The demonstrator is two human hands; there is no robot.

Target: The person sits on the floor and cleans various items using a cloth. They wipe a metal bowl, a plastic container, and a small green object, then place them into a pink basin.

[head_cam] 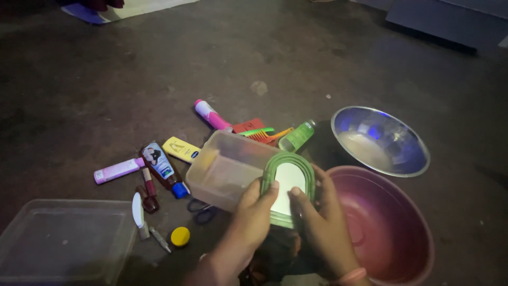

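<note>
Left hand (pixel 254 212) and right hand (pixel 317 217) both grip small green-framed oval mirror (pixel 288 185), tilted up toward face, above floor between clear plastic tub (pixel 222 169) and maroon plastic basin (pixel 391 228); toiletries scattered beyond.

floor (pixel 254 58) up top open; bottles (pixel 159 164) crowd left, bowls (pixel 391 233) right.

The lower rim of the green-framed oval mirror (pixel 288 185) disappears behind the left hand (pixel 253 214) and right hand (pixel 321 220), and both forearms run off the bottom edge. The scissors (pixel 203 211) lie half under the clear tub (pixel 227 169), while the clear lid (pixel 63 241) and maroon basin (pixel 389 228) are cropped below
</note>
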